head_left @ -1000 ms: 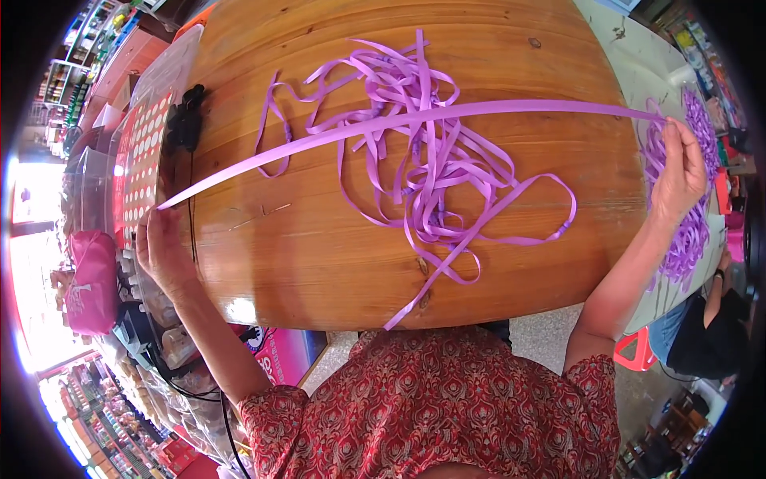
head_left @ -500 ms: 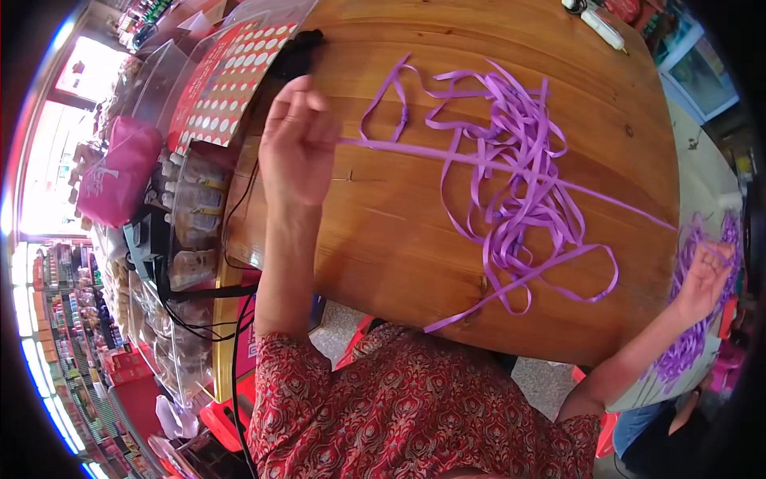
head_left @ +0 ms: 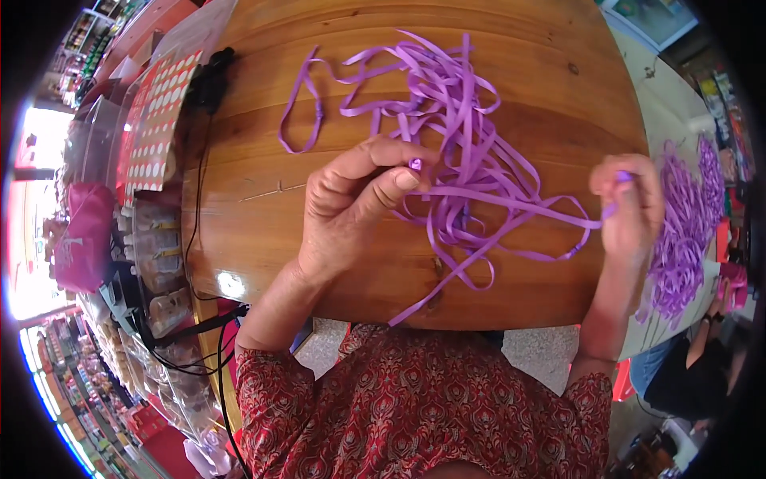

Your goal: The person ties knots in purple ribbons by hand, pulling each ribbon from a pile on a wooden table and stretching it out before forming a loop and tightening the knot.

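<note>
My left hand [head_left: 351, 195] pinches a purple ribbon between thumb and forefinger, with a small folded or knotted bit showing at the fingertips. From there a stretch of the ribbon [head_left: 511, 203] runs to my right hand [head_left: 632, 207], whose fingers are closed on it at the table's right side. Beneath and behind this span lies a loose tangle of the same purple ribbon [head_left: 467, 96], with small darker knots along it. One loop [head_left: 285, 124] trails off to the left, and a loose end [head_left: 411, 310] reaches toward the near edge.
The wooden table [head_left: 558, 104] carries a thin stick-like piece [head_left: 279, 189] and a black object [head_left: 211, 80] with a cable. At left are a dotted red-and-white sheet [head_left: 163, 120] and a pink pouch [head_left: 84, 231]. A purple ribbon heap [head_left: 678, 255] and another person [head_left: 686, 379] are at right.
Both hands have come closer together: my left moved right and nearer, my right moved left and up. The ribbon between them is shorter. The whole view has shifted somewhat.
</note>
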`<state>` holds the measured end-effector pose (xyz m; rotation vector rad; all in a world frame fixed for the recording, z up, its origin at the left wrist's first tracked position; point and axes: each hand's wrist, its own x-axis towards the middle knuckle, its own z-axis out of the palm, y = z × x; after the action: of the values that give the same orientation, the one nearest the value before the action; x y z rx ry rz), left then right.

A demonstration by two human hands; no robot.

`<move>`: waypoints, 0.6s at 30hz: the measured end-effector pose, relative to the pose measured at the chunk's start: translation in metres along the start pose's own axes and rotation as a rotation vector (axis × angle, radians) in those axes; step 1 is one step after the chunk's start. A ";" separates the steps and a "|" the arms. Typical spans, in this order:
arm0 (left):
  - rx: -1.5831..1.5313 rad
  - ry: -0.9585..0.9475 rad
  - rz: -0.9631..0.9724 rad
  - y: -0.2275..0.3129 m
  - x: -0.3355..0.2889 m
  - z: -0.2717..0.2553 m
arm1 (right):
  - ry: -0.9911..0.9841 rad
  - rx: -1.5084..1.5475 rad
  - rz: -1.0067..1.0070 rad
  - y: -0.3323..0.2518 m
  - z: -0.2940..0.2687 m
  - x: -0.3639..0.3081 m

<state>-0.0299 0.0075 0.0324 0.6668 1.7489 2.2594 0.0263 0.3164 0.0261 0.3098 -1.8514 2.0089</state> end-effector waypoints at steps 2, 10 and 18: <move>0.017 -0.045 -0.044 -0.001 0.002 0.011 | -0.088 -0.079 0.015 0.004 0.012 -0.006; 0.128 -0.265 -0.042 -0.024 0.007 0.038 | -0.259 -0.185 0.013 -0.011 0.045 -0.013; -0.002 -0.337 -0.049 -0.026 0.009 0.064 | -0.316 -0.411 -0.198 -0.012 0.049 -0.016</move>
<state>-0.0108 0.0741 0.0219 0.9310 1.5806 1.9766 0.0410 0.2662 0.0351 0.6881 -2.2650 1.4693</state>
